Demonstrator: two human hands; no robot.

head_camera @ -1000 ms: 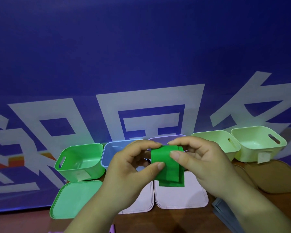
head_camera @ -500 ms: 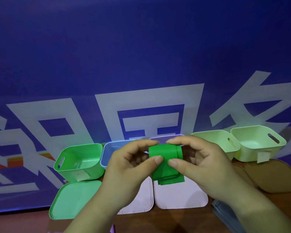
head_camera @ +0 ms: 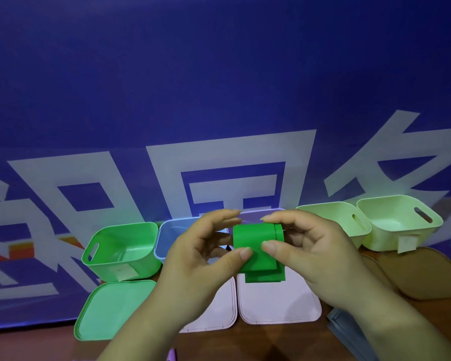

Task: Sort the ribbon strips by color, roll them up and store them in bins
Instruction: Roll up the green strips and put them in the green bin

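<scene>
A green ribbon strip (head_camera: pixel 255 243), partly rolled, is held up in front of the bins, its loose ends hanging below the roll. My left hand (head_camera: pixel 201 259) pinches its left side with thumb in front and fingers behind. My right hand (head_camera: pixel 305 254) pinches the right side the same way. Behind stand a row of open bins: a green bin (head_camera: pixel 120 251), a blue bin (head_camera: pixel 167 233), a lilac bin (head_camera: pixel 253 216) mostly hidden by my hands, and two pale green bins (head_camera: pixel 333 220) (head_camera: pixel 399 222).
Lids lie on the wooden table in front of the bins: a green lid (head_camera: pixel 110 308), two white lids (head_camera: pixel 279 303), and brown lids (head_camera: pixel 422 272) at the right. Grey-blue strips (head_camera: pixel 349 334) lie at the lower right. A blue banner wall stands directly behind.
The roll has been turned further in my fingers, so the wound part looks thicker and the hanging ends shorter. Both hands stay in about the same place.
</scene>
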